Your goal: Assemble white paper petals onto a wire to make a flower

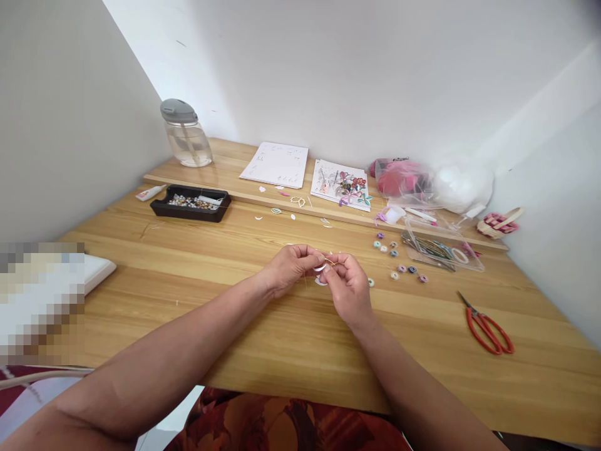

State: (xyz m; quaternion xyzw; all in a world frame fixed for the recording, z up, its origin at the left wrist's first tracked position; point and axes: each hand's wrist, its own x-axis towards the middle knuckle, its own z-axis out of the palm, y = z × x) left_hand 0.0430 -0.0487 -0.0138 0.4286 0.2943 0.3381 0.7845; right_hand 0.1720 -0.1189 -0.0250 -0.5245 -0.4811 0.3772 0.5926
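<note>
Close together over the middle of the desk, my left hand [292, 268] and my right hand [350, 288] both have their fingers pinched. A thin gold-coloured wire [331, 261] runs between the fingertips of the two hands. A small white curved piece [320, 269] shows at the fingertips, between the hands. Just below it is another small white piece [320, 281]; whether it is held or lies on the wood I cannot tell. The fingers cover most of the work.
Orange-handled scissors [488, 329] lie to the right. Several thread bobbins [394, 253] sit near a clear tray of tools [444, 244]. A black bead tray [190, 203] and a water bottle [188, 134] stand left. Paper stacks [277, 164] and a small basket [498, 223] rest along the raised back shelf.
</note>
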